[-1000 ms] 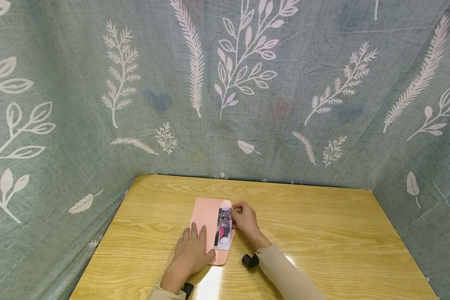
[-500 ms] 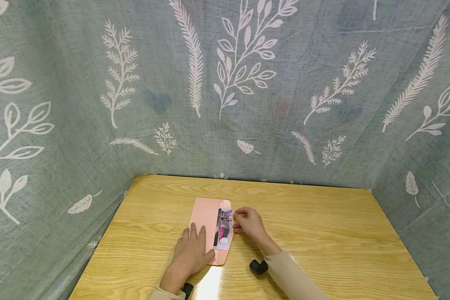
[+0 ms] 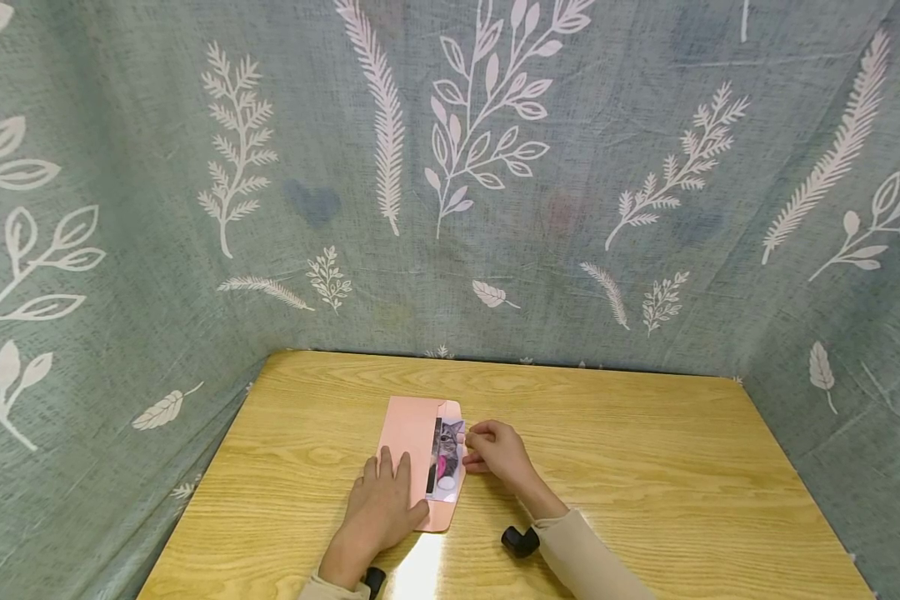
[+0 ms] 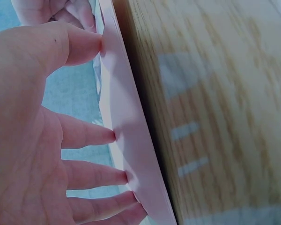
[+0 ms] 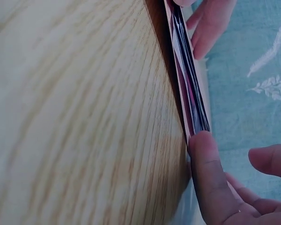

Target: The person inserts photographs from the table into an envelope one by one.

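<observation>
A pink envelope lies flat on the wooden table, its opening and flap to the right. A cat photo with a pink patch sticks partly out of the opening, overlying the flap. Several thin layered edges of photos show inside in the right wrist view. My left hand presses the envelope down with spread, fairly straight fingers. At the photo's right edge is my right hand. One fingertip touches the end of the layered edges, while another digit stands apart in the air.
The wooden table stretches out to both sides and behind the envelope. A green curtain with white leaf prints surrounds its back and sides. A black wrist-worn piece sits by the right sleeve.
My right hand has drawn back from over the cat photo's upper right part to its right edge, its fingers no longer on the picture. Left hand and envelope stay put.
</observation>
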Available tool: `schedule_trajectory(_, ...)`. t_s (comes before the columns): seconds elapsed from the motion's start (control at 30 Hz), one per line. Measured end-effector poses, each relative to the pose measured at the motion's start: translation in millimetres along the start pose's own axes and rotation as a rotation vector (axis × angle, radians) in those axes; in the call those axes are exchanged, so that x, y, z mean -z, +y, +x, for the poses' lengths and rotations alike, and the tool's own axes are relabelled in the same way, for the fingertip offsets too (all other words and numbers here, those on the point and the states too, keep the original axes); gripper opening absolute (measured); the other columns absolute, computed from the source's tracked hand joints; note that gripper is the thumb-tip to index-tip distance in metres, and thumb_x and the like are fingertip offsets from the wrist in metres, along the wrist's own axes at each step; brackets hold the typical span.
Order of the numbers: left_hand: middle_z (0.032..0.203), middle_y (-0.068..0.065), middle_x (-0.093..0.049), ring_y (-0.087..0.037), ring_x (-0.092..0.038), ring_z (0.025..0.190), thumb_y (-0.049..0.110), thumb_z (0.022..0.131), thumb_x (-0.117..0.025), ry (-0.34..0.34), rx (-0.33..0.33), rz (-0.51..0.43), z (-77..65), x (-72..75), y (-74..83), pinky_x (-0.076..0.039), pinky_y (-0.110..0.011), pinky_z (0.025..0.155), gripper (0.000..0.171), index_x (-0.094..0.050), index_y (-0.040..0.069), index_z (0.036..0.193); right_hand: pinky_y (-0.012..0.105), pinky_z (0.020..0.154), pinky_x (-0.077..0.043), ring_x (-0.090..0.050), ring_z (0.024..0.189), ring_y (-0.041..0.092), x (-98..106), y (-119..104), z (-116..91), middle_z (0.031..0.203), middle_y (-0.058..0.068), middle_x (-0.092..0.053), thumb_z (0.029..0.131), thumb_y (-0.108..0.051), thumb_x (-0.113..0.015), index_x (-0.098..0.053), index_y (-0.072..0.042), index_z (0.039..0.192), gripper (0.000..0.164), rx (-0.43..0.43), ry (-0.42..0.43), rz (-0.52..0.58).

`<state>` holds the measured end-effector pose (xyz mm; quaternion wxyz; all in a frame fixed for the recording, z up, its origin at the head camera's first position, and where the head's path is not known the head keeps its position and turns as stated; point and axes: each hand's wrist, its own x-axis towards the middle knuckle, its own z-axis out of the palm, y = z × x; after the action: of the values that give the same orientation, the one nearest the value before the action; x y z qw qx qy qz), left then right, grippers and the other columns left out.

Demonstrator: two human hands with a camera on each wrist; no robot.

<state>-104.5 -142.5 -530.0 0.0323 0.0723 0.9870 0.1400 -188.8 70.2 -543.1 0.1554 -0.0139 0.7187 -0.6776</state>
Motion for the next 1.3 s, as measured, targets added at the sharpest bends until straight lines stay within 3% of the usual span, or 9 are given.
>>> schedule_trajectory(0.9, 0.146, -0.039, -0.036, -0.056, -0.035, 0.132, 0.046, 0.085, -0.065, 0.008, -0.014, 0.004, -0.3, -0.4, -1.2, -0.037, -0.064, 0.102, 0.080, -0.048, -0.005, 0.144, 0.044, 0.071, -0.060, -0.071, 0.085, 0.039, -10, 3, 2, 0.108, 0.025, -0.067, 0.099, -0.013, -0.061, -0.053, 0.013, 0.129, 0.040, 0.027, -0.050, 0.019)
schedule_trajectory(1.3, 0.145, -0.039, -0.037, -0.056, -0.036, 0.132, 0.044, 0.085, -0.065, 0.015, -0.021, 0.006, -0.5, -0.8, -1.6, -0.037, -0.064, 0.102, 0.079, -0.048, -0.006, 0.143, 0.041, 0.071, -0.060, -0.072, 0.083, 0.034, -17, 2, 5, 0.106, 0.022, -0.068, 0.099, -0.012, -0.062, -0.054, 0.010, 0.127, 0.037, 0.014, -0.061, 0.040)
